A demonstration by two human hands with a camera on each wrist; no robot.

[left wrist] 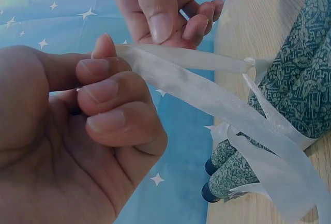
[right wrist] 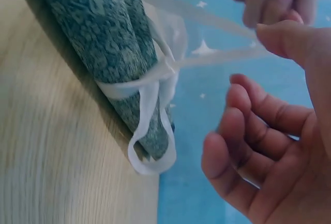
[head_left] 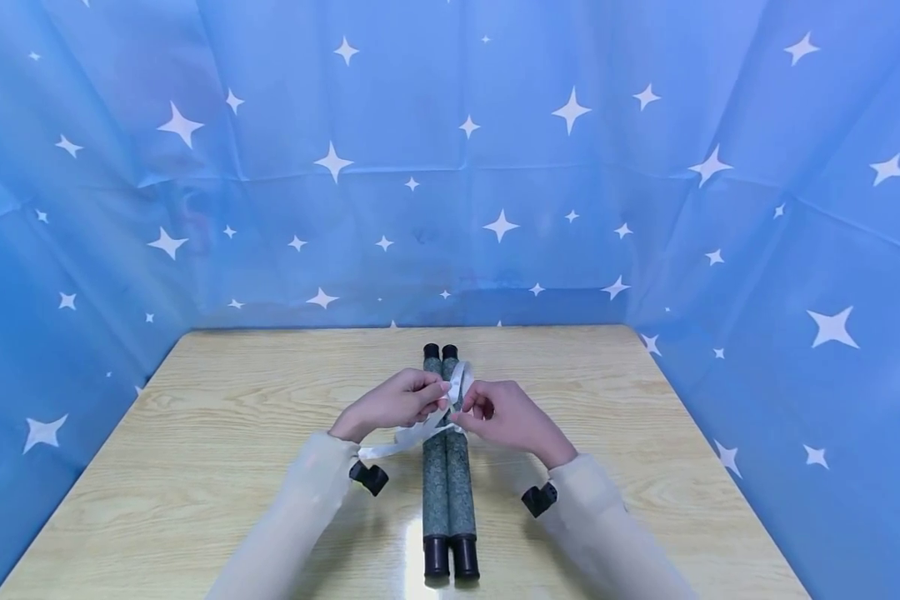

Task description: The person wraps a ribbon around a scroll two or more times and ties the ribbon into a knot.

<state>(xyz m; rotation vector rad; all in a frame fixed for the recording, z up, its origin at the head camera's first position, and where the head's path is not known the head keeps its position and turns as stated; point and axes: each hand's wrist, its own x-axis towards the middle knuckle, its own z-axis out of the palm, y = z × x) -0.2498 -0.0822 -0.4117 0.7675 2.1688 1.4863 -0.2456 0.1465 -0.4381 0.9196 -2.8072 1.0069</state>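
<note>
Two green patterned rolls (head_left: 437, 483) lie side by side and touching, lengthwise at the middle of a wood-grain worktop (head_left: 232, 417), between a person's two hands. Four dark end caps (head_left: 437, 557) finish them, two at the far end and two at the near end. White ribbon (left wrist: 196, 92) wraps around both rolls nearer their far end, with loose lengths and a loop beside them; whether it is one piece or more cannot be told.

The left hand (head_left: 393, 402), raised above the rolls, pinches the ribbon between thumb and forefinger, two strands running from its fingertips back toward the rolls; its other three fingers curl in toward the palm. The right hand (head_left: 512, 417) faces it from just across the ribbon, relaxed, its thumb stretched out and its fingers loosely bent, with a gap between thumb and fingers. The thumb lies close to the strands; whether it touches them cannot be told.

Both forearms reach forward from the near side and angle inward, wrists over the worktop, in two pale sleeves (head_left: 292, 508). Two small black devices (head_left: 369, 477) sit at the wrists, one on each. Behind and to both sides hangs a blue backdrop (head_left: 420, 83) printed with many white four-pointed stars (head_left: 570, 111).
</note>
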